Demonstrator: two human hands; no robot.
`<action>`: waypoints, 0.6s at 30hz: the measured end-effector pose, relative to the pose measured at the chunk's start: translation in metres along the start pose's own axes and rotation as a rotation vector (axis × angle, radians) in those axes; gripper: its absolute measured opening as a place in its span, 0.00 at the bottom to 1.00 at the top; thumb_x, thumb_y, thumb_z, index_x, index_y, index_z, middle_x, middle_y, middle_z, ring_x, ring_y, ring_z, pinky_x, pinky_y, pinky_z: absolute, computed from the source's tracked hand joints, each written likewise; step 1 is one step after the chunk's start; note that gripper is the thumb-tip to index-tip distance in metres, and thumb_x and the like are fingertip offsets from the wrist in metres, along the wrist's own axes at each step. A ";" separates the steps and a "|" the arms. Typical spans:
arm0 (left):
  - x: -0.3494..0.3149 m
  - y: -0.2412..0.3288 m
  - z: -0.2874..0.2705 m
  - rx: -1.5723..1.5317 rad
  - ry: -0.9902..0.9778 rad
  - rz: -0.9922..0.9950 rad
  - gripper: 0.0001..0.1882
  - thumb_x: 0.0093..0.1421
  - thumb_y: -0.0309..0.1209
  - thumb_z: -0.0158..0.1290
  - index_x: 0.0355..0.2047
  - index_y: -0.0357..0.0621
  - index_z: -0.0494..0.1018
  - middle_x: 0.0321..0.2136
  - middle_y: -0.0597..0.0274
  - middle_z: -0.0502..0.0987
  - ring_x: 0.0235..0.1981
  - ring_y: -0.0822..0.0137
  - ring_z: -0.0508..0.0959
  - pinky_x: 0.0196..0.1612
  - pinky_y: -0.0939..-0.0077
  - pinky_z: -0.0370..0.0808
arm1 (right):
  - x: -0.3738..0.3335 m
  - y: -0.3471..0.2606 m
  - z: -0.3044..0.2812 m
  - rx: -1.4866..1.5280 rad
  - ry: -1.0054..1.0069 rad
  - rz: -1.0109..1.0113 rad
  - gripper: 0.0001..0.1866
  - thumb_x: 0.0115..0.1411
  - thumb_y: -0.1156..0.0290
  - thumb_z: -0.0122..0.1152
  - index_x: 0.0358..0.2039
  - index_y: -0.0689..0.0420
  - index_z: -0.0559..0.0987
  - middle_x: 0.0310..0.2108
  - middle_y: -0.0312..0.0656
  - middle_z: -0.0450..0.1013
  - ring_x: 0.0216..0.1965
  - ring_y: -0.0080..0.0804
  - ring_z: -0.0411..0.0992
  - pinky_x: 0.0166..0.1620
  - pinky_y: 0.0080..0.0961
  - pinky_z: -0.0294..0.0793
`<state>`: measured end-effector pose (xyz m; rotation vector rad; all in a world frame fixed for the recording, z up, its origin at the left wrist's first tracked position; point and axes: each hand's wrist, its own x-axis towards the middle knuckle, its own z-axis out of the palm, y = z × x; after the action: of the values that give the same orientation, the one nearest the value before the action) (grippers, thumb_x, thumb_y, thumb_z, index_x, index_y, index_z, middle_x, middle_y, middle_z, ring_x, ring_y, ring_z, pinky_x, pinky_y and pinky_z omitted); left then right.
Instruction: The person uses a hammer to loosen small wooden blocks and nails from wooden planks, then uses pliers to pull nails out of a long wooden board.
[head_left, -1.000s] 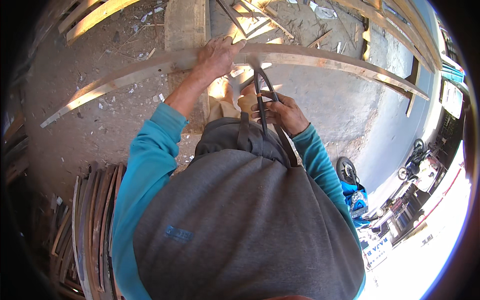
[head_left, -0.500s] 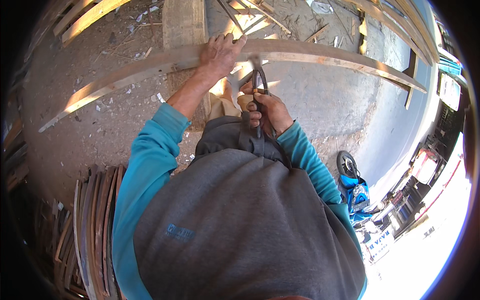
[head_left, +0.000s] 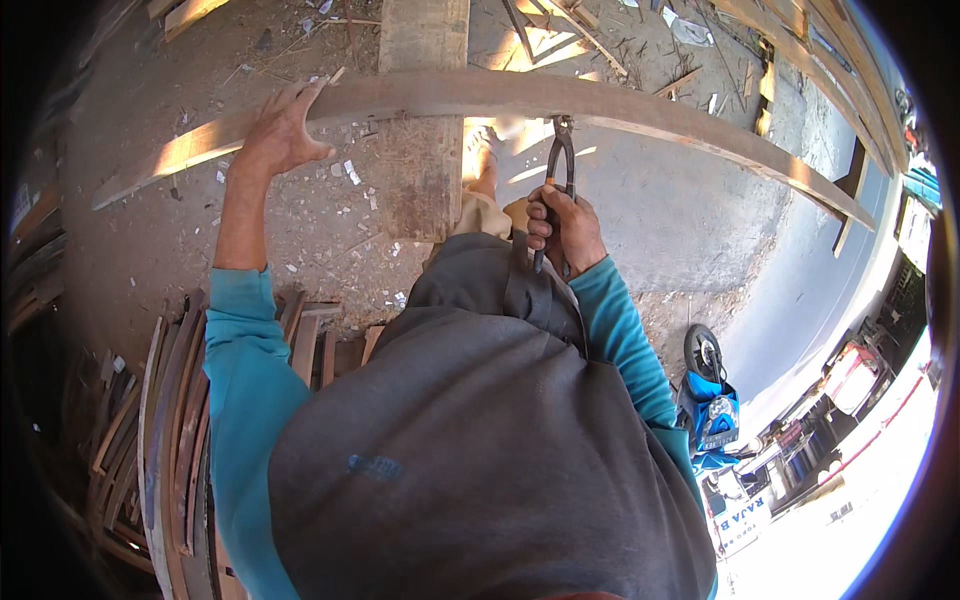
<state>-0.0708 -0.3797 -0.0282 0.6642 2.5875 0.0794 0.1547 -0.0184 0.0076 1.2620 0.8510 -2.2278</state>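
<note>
A long wooden beam (head_left: 440, 97) runs across in front of me, looking curved in this view, and lies over a wide upright-running plank (head_left: 420, 170). My left hand (head_left: 280, 130) grips the beam left of that plank, its fingers over the top and thumb on the near side. In my right hand (head_left: 572, 232) I hold dark pincers (head_left: 563, 160) by their handles. Their jaws point away from me and meet the beam's near edge. Whether a nail sits between the jaws is too small to tell.
Several curved wooden slats (head_left: 180, 420) are stacked at lower left. More timber (head_left: 830, 80) stands at upper right. A bare foot (head_left: 484, 160) shows under the beam. Wood scraps and paper bits litter the ground. A blue motorbike (head_left: 712, 400) is parked at right.
My left hand has slid leftward along the beam, from near the middle to beyond the plank. The pincers have shifted slightly right, and their jaws now touch the beam's edge.
</note>
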 end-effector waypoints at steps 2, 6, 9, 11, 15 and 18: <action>-0.001 -0.009 0.005 -0.010 0.034 0.039 0.49 0.48 0.35 0.68 0.69 0.59 0.58 0.61 0.52 0.68 0.61 0.49 0.69 0.67 0.53 0.64 | 0.002 0.002 0.000 -0.012 -0.005 -0.027 0.10 0.69 0.64 0.51 0.38 0.59 0.71 0.27 0.33 0.63 0.22 0.19 0.59 0.25 0.21 0.62; 0.010 -0.026 0.030 0.079 0.139 0.117 0.50 0.45 0.31 0.69 0.69 0.61 0.58 0.55 0.53 0.71 0.56 0.48 0.72 0.60 0.52 0.68 | 0.011 0.014 -0.008 0.011 -0.033 -0.081 0.09 0.68 0.66 0.51 0.38 0.59 0.71 0.26 0.33 0.63 0.22 0.20 0.59 0.25 0.22 0.62; 0.015 -0.025 0.038 0.166 0.186 0.099 0.48 0.45 0.31 0.70 0.66 0.59 0.60 0.53 0.54 0.73 0.54 0.48 0.74 0.56 0.52 0.69 | 0.017 0.018 -0.009 0.015 -0.041 -0.102 0.08 0.68 0.67 0.51 0.38 0.59 0.71 0.26 0.32 0.63 0.21 0.20 0.58 0.24 0.22 0.61; 0.020 -0.027 0.037 0.168 0.215 0.139 0.46 0.45 0.32 0.70 0.65 0.57 0.61 0.52 0.54 0.74 0.53 0.48 0.75 0.54 0.52 0.70 | 0.020 0.020 -0.009 0.004 -0.043 -0.155 0.08 0.68 0.67 0.51 0.37 0.59 0.71 0.26 0.32 0.63 0.21 0.20 0.58 0.24 0.22 0.61; 0.023 -0.031 0.043 0.096 0.252 0.215 0.43 0.45 0.33 0.70 0.61 0.53 0.64 0.49 0.53 0.75 0.51 0.48 0.77 0.50 0.49 0.71 | 0.024 0.030 -0.007 -0.002 0.009 -0.213 0.09 0.68 0.65 0.51 0.36 0.58 0.70 0.26 0.32 0.62 0.21 0.20 0.58 0.23 0.22 0.61; 0.023 -0.028 0.038 0.169 0.206 0.176 0.41 0.46 0.32 0.69 0.60 0.52 0.65 0.49 0.52 0.76 0.51 0.48 0.77 0.49 0.50 0.72 | 0.026 0.038 -0.002 -0.002 0.036 -0.233 0.09 0.68 0.65 0.52 0.35 0.58 0.70 0.26 0.33 0.62 0.21 0.19 0.58 0.23 0.22 0.61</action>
<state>-0.0835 -0.3955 -0.0769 0.9926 2.7474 -0.0160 0.1676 -0.0458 -0.0267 1.2613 1.0616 -2.3874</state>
